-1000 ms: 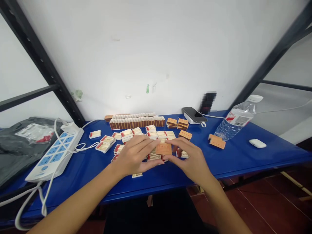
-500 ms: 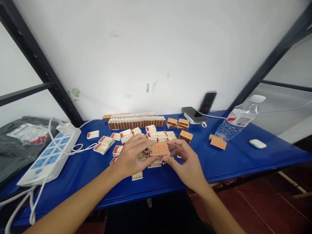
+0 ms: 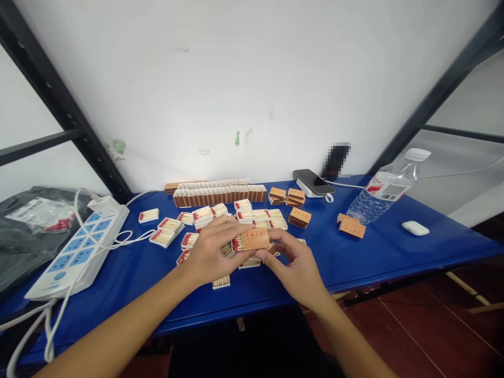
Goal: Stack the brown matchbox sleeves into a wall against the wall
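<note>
My left hand [image 3: 210, 247] and my right hand [image 3: 295, 260] are both closed on one orange matchbox [image 3: 255, 239], held above the blue table with its printed face up. The left thumb and fingers grip its left end, while the right fingers pinch the right end. Red match heads [image 3: 237, 243] show at its left edge; it looks like a partly covered tray, though the left fingers hide some of it. Behind and below the hands lies a pile of open white trays of matches [image 3: 244, 217], red tips toward the left. One tray [image 3: 221, 282] sits just in front of the left hand.
Rows of matchbox sleeves [image 3: 220, 197] stand along the wall. Stacked matchboxes [image 3: 299, 217] and loose sleeves [image 3: 352, 226] lie rightward, near a tilted water bottle [image 3: 384, 186], a phone [image 3: 314, 182] and a white case [image 3: 415, 228]. At left are a power strip [image 3: 79, 249] and cables.
The orange matchbox has shifted slightly left between my hands, with my right hand moving left too. Red match heads now show at its left edge. The view has shifted a little.
</note>
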`<move>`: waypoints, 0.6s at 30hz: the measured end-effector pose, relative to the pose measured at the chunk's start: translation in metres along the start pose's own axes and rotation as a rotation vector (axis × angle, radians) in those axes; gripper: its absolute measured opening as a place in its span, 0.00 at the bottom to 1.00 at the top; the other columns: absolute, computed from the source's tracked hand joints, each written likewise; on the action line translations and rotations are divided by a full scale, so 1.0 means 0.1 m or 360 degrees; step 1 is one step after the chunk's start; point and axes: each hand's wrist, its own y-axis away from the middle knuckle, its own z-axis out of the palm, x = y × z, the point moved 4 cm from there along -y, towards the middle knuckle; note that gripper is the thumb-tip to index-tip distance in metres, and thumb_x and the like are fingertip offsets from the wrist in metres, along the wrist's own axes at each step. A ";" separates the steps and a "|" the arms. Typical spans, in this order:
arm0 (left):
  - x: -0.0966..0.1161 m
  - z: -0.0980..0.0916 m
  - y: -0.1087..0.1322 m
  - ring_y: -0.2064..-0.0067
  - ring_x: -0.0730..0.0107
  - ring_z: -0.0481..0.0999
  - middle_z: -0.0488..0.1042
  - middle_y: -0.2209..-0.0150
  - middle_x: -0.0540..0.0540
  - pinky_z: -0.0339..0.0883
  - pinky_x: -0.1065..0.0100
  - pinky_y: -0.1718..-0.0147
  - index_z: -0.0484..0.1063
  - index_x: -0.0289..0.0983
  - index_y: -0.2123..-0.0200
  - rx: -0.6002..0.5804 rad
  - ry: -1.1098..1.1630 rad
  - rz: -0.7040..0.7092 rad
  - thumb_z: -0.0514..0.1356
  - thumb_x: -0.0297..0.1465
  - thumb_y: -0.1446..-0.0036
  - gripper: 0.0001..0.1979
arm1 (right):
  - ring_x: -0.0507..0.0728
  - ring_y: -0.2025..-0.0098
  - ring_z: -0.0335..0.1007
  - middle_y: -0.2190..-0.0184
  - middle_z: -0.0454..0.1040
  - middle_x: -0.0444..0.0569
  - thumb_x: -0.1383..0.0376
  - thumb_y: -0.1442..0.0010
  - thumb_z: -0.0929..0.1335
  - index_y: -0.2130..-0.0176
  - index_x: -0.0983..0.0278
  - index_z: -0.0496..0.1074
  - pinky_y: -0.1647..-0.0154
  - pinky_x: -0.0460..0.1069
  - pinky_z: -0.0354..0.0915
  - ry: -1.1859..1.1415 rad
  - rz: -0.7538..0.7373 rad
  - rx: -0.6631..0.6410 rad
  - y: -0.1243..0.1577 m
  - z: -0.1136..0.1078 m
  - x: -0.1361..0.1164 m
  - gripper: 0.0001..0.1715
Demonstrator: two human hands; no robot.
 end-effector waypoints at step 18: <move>-0.13 -0.02 0.03 0.54 0.57 0.81 0.81 0.57 0.39 0.78 0.56 0.54 0.78 0.37 0.50 -0.0068 -0.0167 -0.0041 0.72 0.41 0.45 0.22 | 0.63 0.52 0.78 0.48 0.79 0.52 0.53 0.40 0.76 0.47 0.57 0.75 0.52 0.58 0.75 0.0393 -0.0090 0.0402 -0.08 -1.16 -0.05 0.24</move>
